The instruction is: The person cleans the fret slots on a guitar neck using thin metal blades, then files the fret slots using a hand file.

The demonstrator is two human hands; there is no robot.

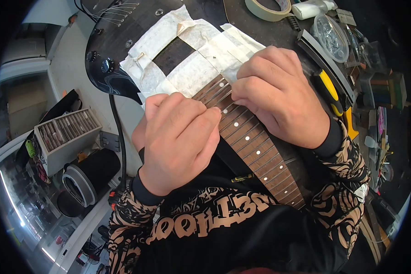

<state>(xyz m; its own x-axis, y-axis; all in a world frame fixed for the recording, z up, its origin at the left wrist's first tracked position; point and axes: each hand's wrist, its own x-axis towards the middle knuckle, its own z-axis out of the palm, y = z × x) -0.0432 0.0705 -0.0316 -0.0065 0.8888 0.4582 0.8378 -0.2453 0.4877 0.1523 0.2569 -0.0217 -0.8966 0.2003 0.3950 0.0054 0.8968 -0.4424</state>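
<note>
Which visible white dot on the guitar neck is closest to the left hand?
The second visible dot counting from the white tape: it sits right beside the left hand, while the others lie farther away on the fretboard.

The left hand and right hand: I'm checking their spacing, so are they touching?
Apart: the head view shows the fretboard in the gap between the left hand and right hand.

Dark electric guitar (144,28) is lying face-up, pale tape (194,67) covering part of its body; brown, white-dotted fretboard (252,144) is running diagonally.
</note>
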